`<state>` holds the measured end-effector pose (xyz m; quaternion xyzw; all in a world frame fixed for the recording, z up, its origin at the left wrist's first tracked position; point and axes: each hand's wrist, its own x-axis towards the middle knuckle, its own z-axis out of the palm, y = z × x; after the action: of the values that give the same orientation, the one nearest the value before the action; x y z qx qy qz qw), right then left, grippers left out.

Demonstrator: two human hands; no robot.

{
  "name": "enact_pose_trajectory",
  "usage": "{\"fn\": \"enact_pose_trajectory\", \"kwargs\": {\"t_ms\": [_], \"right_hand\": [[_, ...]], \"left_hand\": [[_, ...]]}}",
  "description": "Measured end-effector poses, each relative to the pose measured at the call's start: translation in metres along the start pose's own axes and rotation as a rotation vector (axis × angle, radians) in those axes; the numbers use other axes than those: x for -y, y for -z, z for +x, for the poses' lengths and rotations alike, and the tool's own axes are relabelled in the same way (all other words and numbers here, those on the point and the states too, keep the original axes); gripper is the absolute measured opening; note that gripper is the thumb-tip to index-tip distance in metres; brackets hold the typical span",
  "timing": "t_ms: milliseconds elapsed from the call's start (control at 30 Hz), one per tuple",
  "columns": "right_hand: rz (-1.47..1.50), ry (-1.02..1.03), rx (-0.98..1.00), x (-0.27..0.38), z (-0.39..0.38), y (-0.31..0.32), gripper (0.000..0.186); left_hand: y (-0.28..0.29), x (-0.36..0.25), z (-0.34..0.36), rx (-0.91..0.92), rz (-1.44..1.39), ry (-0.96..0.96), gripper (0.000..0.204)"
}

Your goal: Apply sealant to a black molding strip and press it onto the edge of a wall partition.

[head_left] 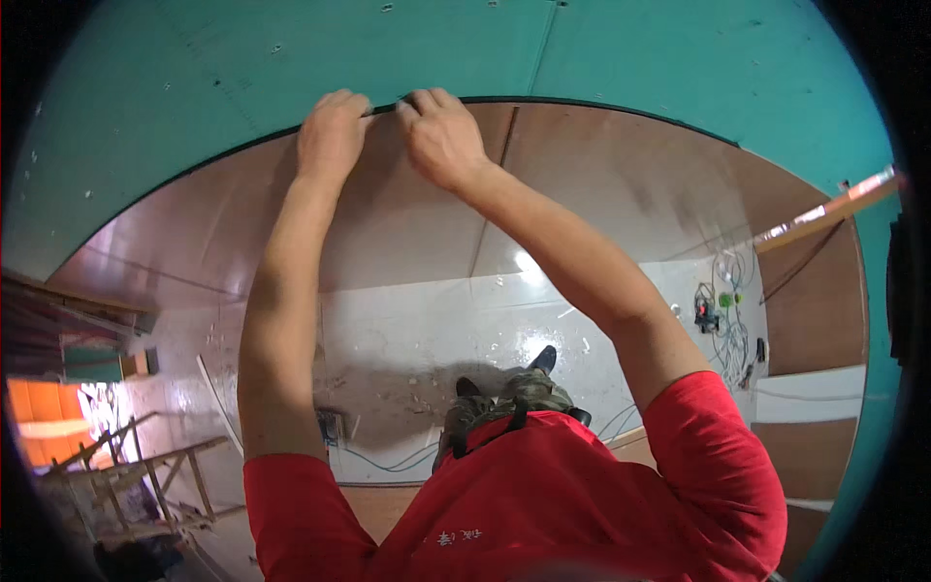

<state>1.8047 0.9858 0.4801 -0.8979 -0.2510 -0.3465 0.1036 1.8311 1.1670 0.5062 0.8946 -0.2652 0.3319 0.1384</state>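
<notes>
Both my arms reach up and forward to a thin black strip (543, 100) that runs along the seam between a green board (630, 58) above and glossy brown panels (407, 228) below. My left hand (333, 136) has its fingers curled and pressed together at the strip. Close to its right, my right hand (441, 136) also bends its fingers over the strip, thumb side toward the left hand. A small gap lies between the two hands, where the strip shows. The fingertips are partly hidden, and slightly blurred on the right hand.
Tangled cables (734, 335) and a dark tool with red on it (705, 308) lie on the pale, debris-strewn floor to the right. A wooden trestle-like frame (155, 475) stands at lower left, near a long white strip (219, 403). Brown boards (815, 310) line the right side.
</notes>
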Motion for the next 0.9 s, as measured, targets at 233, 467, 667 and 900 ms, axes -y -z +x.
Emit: {"fn": "enact_pose_trajectory", "kwargs": {"t_ms": [233, 467, 667, 900], "right_hand": [[-0.103, -0.153, -0.342, -0.098, -0.066, 0.059, 0.024], [-0.168, -0.078, -0.265, -0.135, -0.076, 0.056, 0.022], [-0.182, -0.068, -0.248, -0.130, -0.080, 0.050, 0.024], [-0.250, -0.021, -0.237, -0.128, -0.083, 0.061, 0.029]], "left_hand": [[0.005, -0.008, 0.001, 0.025, 0.040, -0.050, 0.011], [-0.013, -0.049, 0.008, -0.061, 0.031, -0.151, 0.024], [-0.073, -0.133, 0.047, -0.135, -0.118, -0.279, 0.019], [-0.083, -0.141, 0.050, -0.121, -0.089, -0.237, 0.021]]}}
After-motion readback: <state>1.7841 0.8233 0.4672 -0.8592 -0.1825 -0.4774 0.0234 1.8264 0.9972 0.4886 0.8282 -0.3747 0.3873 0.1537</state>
